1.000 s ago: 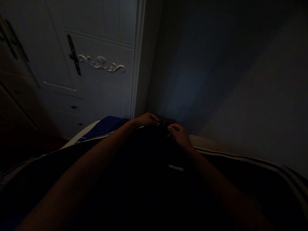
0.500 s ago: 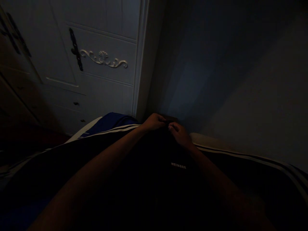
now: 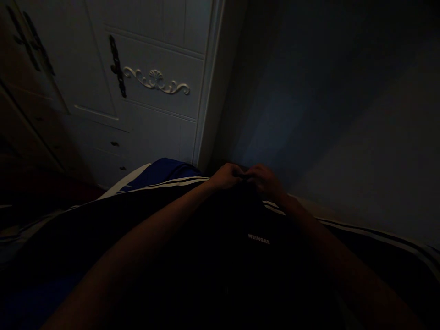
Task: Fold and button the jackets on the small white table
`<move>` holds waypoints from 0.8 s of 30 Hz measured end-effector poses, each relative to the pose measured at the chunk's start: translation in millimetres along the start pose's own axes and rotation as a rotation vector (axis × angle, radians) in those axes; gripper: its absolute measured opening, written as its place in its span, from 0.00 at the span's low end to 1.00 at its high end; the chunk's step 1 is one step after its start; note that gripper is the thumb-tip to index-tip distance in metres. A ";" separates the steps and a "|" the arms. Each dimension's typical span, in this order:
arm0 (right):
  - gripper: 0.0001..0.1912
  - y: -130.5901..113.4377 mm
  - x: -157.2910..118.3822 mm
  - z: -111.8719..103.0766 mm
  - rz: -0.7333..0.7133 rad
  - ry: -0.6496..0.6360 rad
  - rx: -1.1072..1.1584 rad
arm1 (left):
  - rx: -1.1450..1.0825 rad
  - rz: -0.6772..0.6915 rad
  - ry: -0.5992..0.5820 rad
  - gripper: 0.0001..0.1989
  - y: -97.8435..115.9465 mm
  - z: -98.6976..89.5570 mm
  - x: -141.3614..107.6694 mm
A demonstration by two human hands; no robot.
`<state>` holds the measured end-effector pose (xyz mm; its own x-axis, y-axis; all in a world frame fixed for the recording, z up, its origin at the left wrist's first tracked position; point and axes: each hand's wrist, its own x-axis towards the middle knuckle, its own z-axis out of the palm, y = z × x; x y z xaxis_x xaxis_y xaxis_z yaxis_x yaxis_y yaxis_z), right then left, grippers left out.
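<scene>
A black jacket (image 3: pixel 220 247) is spread out in front of me, with white stripes along both sleeves and small pale lettering on its chest. At the jacket's far edge, around the collar, my left hand (image 3: pixel 227 176) pinches the dark fabric. My right hand (image 3: pixel 266 179) is closed on the same edge, just beside the left, and the fingertips of both nearly meet. It is too dark to make out the exact part between the fingers. Beyond the left sleeve shows a blue and white cloth (image 3: pixel 168 167).
A white wardrobe (image 3: pixel 161 112) with dark handles and a scrolled ornament stands at the back left. To its right rises a shadowed wall (image 3: pixel 343 151). A pale edge (image 3: pixel 309 206) lies between the wall and the right sleeve.
My right hand has shifted up and to the right along the collar edge, its fingers turned over more. The view has swung slightly left. My left hand keeps its pinch.
</scene>
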<state>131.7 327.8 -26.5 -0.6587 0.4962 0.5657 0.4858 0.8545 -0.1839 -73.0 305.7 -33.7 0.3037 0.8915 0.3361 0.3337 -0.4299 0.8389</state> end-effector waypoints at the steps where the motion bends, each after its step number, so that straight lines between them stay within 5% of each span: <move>1: 0.07 1.6 0.8 -1.8 -0.033 -0.012 -0.035 | 0.007 -0.006 0.039 0.08 -0.5 1.0 -0.3; 4: 0.06 3.7 0.0 -5.2 -0.076 -0.004 -0.108 | 0.014 -0.027 0.127 0.13 -1.8 3.6 -0.9; 13: 0.04 5.1 -2.1 3.0 -0.183 0.143 -0.117 | 0.117 0.112 0.073 0.17 -2.7 8.1 -6.8; 24: 0.09 -7.4 2.0 10.6 -0.129 -0.016 -0.296 | 0.323 0.133 0.083 0.18 -2.0 17.3 -11.0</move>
<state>120.7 324.1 -32.5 -0.7335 0.3907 0.5562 0.5419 0.8301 0.1315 -61.6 294.3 -46.4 0.2947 0.8273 0.4782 0.5650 -0.5544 0.6110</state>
